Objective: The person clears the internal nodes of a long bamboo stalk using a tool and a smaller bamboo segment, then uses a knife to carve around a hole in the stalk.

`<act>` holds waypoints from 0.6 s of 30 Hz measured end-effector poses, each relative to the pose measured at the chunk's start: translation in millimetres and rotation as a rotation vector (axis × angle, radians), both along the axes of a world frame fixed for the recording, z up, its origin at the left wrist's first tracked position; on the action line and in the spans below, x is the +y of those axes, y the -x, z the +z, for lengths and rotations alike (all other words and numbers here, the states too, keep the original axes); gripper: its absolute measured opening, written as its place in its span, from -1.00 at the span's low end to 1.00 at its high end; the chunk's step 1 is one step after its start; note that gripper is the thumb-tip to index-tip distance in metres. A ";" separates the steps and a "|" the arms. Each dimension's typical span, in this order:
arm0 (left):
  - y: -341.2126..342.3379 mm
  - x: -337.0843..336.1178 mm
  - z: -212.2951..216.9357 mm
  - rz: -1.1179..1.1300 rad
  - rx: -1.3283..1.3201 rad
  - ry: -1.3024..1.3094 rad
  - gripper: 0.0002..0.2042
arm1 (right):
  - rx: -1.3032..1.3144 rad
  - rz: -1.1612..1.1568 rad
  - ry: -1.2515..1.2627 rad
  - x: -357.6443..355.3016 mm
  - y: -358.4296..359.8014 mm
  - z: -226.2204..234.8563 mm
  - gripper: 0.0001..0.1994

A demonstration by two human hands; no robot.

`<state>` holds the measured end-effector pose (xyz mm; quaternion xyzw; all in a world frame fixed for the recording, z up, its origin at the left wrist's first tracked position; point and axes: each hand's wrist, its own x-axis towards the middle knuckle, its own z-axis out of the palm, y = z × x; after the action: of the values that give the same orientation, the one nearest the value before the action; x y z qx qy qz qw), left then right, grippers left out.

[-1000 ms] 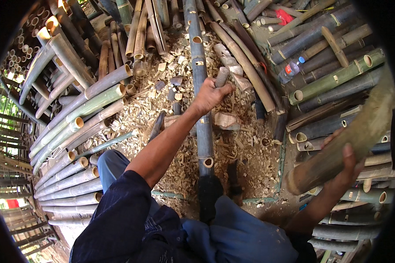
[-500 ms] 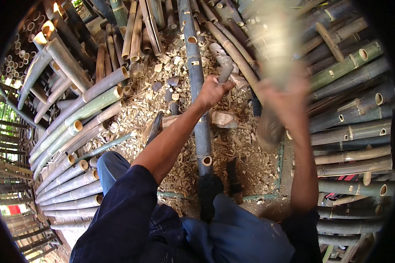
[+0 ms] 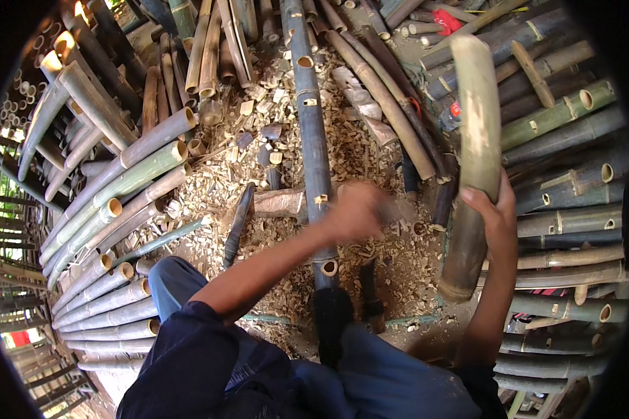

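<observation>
My right hand (image 3: pixel 493 220) grips a thick, pale green bamboo section (image 3: pixel 474 153) and holds it nearly upright at the right, its lower end just above the chip-covered ground. My left hand (image 3: pixel 356 209) is blurred. It is closed like a fist beside a long dark bamboo pole (image 3: pixel 311 119) that runs away from me. A short grey piece (image 3: pixel 393 208) smears out of the fist. My dark shoe (image 3: pixel 332 314) rests on the near end of that pole.
Bamboo poles are stacked at the left (image 3: pixel 119 195) and the right (image 3: pixel 573 174). Wood chips (image 3: pixel 258 119) cover the ground. A dark curved blade (image 3: pixel 237 223) and a wood block (image 3: pixel 279 202) lie left of the pole.
My right hand lifted the thick bamboo section off the right pile and swung it upright. My left hand dropped closer to me along the dark pole.
</observation>
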<state>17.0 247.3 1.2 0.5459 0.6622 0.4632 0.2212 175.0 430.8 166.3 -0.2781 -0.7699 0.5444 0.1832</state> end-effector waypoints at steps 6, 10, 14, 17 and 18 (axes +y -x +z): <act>-10.2 -5.7 34.9 -0.022 -0.467 -0.189 -0.92 | -0.149 -0.135 0.115 1.9 -36.6 -24.1 -0.38; 66.7 -15.0 51.0 0.470 -0.713 -0.160 -0.71 | -0.124 -0.201 0.108 -4.7 -64.4 -39.7 -0.34; 76.7 -22.1 34.7 0.447 -0.786 -0.160 -0.68 | -0.127 -0.149 0.158 -12.6 -60.0 -44.5 -0.32; 76.0 -24.2 29.1 0.419 -0.779 -0.157 -0.71 | -0.119 -0.124 0.159 -22.5 -52.6 -43.0 -0.31; 74.7 -23.2 27.9 0.415 -0.764 -0.162 -0.70 | -0.109 -0.114 0.161 -24.6 -52.0 -41.6 -0.31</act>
<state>-57.7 224.1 29.1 0.2066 0.5901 0.7167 0.3089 226.9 406.1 124.7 -0.3645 -0.7154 0.5773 0.1486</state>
